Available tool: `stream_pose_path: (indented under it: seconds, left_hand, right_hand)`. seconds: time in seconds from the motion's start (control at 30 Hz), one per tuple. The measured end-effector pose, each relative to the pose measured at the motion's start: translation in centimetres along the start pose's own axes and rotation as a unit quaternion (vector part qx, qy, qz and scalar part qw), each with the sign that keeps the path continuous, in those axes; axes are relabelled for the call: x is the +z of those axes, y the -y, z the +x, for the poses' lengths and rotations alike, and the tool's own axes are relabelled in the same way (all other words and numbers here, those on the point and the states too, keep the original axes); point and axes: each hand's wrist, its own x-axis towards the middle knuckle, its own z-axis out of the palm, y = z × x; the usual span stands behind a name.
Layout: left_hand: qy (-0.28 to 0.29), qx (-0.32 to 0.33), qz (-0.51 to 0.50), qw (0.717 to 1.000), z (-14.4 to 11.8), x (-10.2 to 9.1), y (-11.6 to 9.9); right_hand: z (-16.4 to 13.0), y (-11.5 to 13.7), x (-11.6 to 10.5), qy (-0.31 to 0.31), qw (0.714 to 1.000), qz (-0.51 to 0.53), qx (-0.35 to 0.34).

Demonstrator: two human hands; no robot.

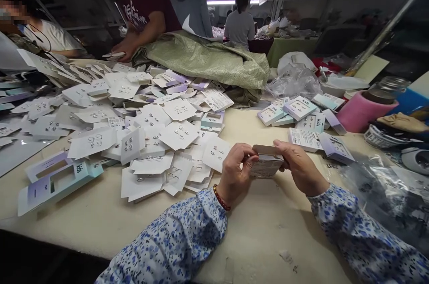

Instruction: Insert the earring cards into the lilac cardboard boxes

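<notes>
Your left hand (pixel 234 172) and right hand (pixel 300 167) both grip small card box (pixel 267 162) above desk (pixel 261 239) near edge; loose card pile (pixel 147 136) at left.

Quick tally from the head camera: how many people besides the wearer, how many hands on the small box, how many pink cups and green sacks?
Other people: 3
Hands on the small box, left hand and right hand: 2
Pink cup: 1
Green sack: 1
Total: 7

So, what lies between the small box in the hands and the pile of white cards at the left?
Only bare table, in the head view; the small box sits just right of the white cards.
</notes>
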Motion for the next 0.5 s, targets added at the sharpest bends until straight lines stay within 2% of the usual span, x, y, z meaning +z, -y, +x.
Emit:
stream_pose_path:
  seconds: [0.17, 0.27, 0.37, 0.5]
  left_hand:
    - [-0.001, -0.02, 0.017, 1.0, -0.17, 0.09, 0.52]
    - [-0.011, -0.061, 0.006, 0.998, -0.48, 0.19, 0.85]
    - [-0.018, -0.087, -0.013, 0.996, -0.7, 0.15, 0.99]
    - [-0.002, -0.086, -0.027, 0.996, -0.56, -0.1, 0.77]
  right_hand:
    - [0.53, 0.25, -0.19, 0.024, 1.0, -0.015, -0.01]
    - [0.59, 0.1, -0.29, 0.035, 0.998, -0.038, -0.032]
    - [0.53, -0.07, -0.31, 0.026, 0.995, -0.066, -0.064]
    - [0.42, -0.58, -0.26, 0.006, 0.991, -0.088, -0.102]
